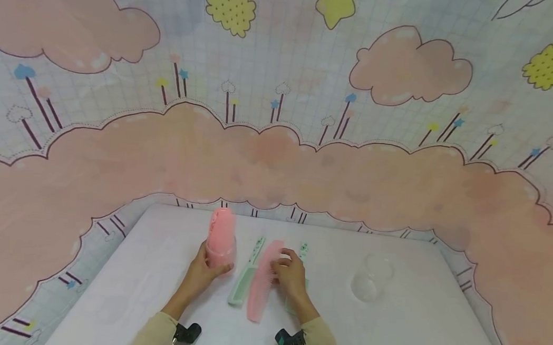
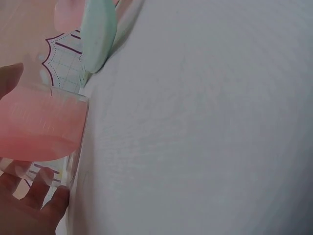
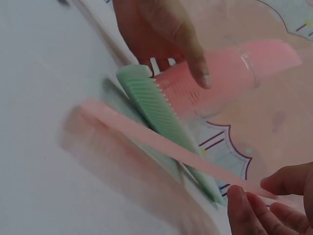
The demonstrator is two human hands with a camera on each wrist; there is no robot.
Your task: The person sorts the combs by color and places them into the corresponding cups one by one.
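Note:
On the left, my left hand (image 1: 204, 268) grips a clear plastic cup (image 1: 212, 254) low on its sides, thumb in front. A pink comb (image 1: 223, 226) stands upright in this cup and rises well above its rim. My right hand (image 1: 292, 279) pinches a second pink comb (image 3: 156, 142) near one end, between thumb and fingertips. In the right wrist view that comb slants over the white surface, casting a shadow. Between the hands lies a green comb (image 1: 242, 286) with a patterned handle. Another green comb (image 1: 304, 252) is partly hidden behind my right hand.
To the right on the white table (image 1: 419, 318) there is a clear, empty-looking container (image 1: 366, 286) with a round transparent part at its back. A cloth backdrop (image 1: 277, 167) printed with clouds and stars rises behind the table's far edge.

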